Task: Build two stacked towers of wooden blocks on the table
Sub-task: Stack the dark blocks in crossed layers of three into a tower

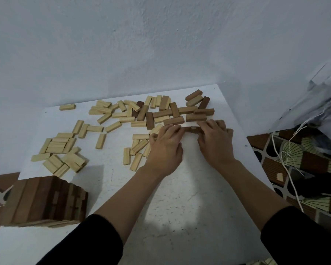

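Note:
A finished tower (46,199) of dark brown blocks stands near the table's front left. Loose pale blocks (63,148) lie scattered across the left and middle. Loose dark brown blocks (180,113) lie at the back right. Both hands meet near those brown blocks. My left hand (165,148) and my right hand (215,142) each touch an end of a short row of brown blocks (191,129) lying flat on the table. The fingers cover most of that row, so whether they pinch it is unclear.
The white table (180,197) stands against a pale wall. Its right edge runs close by my right wrist. Beyond it lie a patterned floor (298,161), a clear plastic bag (321,111) and a white string (287,161).

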`<state>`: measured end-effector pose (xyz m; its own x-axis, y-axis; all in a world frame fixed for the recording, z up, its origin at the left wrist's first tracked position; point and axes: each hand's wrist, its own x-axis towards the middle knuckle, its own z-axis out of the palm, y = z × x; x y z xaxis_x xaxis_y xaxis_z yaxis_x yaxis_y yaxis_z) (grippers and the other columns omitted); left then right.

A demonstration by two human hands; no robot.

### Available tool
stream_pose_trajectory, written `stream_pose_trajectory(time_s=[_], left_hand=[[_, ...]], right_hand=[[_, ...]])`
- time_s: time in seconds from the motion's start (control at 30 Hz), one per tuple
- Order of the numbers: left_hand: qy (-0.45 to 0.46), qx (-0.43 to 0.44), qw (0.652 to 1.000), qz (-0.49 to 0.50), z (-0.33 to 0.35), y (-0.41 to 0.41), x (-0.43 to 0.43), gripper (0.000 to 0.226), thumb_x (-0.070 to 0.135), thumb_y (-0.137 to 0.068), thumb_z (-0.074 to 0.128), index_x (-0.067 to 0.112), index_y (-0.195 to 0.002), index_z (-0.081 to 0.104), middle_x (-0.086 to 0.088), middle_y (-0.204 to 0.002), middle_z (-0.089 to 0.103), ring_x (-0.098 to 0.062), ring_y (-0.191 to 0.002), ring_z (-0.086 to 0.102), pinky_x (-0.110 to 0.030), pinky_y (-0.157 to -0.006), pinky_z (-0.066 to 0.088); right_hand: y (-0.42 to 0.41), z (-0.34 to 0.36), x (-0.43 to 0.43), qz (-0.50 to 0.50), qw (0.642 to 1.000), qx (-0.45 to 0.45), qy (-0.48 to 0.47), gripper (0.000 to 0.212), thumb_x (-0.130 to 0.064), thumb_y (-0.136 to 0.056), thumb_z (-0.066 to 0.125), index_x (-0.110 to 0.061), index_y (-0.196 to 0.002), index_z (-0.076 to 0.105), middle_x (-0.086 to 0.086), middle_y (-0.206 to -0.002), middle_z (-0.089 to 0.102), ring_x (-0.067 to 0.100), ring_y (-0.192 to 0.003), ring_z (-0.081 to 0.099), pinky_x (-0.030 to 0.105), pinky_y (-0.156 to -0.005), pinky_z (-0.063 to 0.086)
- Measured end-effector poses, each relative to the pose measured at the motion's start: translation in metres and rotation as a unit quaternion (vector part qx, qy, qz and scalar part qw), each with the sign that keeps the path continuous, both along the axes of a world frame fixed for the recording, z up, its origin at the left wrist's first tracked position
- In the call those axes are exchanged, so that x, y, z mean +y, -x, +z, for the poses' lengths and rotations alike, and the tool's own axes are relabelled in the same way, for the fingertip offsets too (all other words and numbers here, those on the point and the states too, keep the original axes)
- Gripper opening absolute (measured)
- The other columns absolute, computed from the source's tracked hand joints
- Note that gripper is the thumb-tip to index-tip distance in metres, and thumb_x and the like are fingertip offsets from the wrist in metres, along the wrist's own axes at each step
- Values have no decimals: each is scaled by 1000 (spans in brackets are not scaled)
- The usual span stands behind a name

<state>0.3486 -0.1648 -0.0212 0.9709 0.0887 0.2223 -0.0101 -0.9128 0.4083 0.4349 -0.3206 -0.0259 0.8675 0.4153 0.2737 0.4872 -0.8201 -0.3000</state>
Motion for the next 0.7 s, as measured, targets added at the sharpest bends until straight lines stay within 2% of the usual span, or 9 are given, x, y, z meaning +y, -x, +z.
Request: stream_pose_trajectory(time_s=[0.07, 0.1, 0.13, 0.23, 0.33, 0.43, 0.53, 0.63, 0.7], left_hand=[[28, -10, 999, -16, 0, 8, 1, 32, 11, -90, 53, 15, -117, 70, 8, -144, 52, -14, -137, 41, -39, -93, 19], [34, -3, 999, -26, 1, 13, 0, 30, 11, -89, 52, 17, -112, 71, 11, -143, 51, -11, -133, 45, -39, -93, 21], [38, 3, 999, -33, 1, 18, -1, 32, 11, -89, 52, 19, -115, 69, 13, -144, 50, -8, -129, 47, -41, -95, 24], [20, 24, 999, -35, 2, 31, -7, 48, 18, -91, 50, 25, -138, 55, 9, -143, 46, -9, -128, 46, -44, -101, 26], [-31, 58, 997, -51, 3, 43, -16, 54, 23, -94, 49, 23, -148, 45, 2, -146, 41, -16, -133, 43, -51, -110, 22], [-44, 45, 994, -89, 6, 60, -20, 51, 22, -95, 48, 25, -146, 48, 3, -141, 45, -17, -128, 47, -52, -109, 22], [-23, 22, 992, -121, 9, 82, -20, 45, 19, -95, 46, 29, -137, 55, 9, -134, 50, -10, -123, 50, -44, -108, 20], [22, 9, 990, -142, 10, 106, -16, 39, 11, -95, 50, 25, -129, 62, 8, -135, 51, -6, -123, 49, -33, -107, 19], [25, 6, 990, -142, 9, 121, -9, 37, 8, -95, 52, 21, -126, 66, 6, -135, 53, -7, -125, 49, -32, -105, 24]], right_hand=[[4, 0, -4, -3, 1000, -1, -15, 27, -13, -96, 60, -13, -122, 67, 7, -112, 66, 32, -107, 54, 45, -85, 37], [7, 0, -6, -4, 999, 3, -32, 24, -14, -97, 60, -13, -119, 69, 7, -108, 67, 31, -102, 57, 44, -84, 39], [9, -1, -8, -4, 999, 12, -52, 22, -15, -97, 62, -13, -117, 70, 7, -105, 67, 31, -98, 59, 44, -84, 42], [17, -3, -15, -9, 994, 47, -102, 26, -17, -95, 65, -12, -120, 69, 8, -105, 68, 28, -96, 62, 47, -84, 52], [27, -1, -22, -23, 988, 70, -133, 31, -21, -98, 63, -10, -127, 66, 7, -114, 69, 25, -102, 63, 37, -90, 51], [42, 5, -25, -27, 978, 96, -181, 31, -35, -101, 60, -14, -123, 68, 3, -109, 71, 18, -96, 64, 35, -88, 54], [61, 3, -28, -12, 977, 111, -182, 27, -35, -100, 62, -16, -115, 72, 0, -104, 72, 16, -92, 65, 35, -85, 56], [84, 4, -29, 16, 972, 136, -191, 24, -37, -98, 64, -17, -108, 73, -1, -97, 72, 13, -85, 65, 35, -79, 58], [99, 7, -26, 35, 971, 144, -189, 21, -37, -96, 66, -18, -99, 73, -3, -90, 70, 11, -79, 64, 35, -74, 58]])
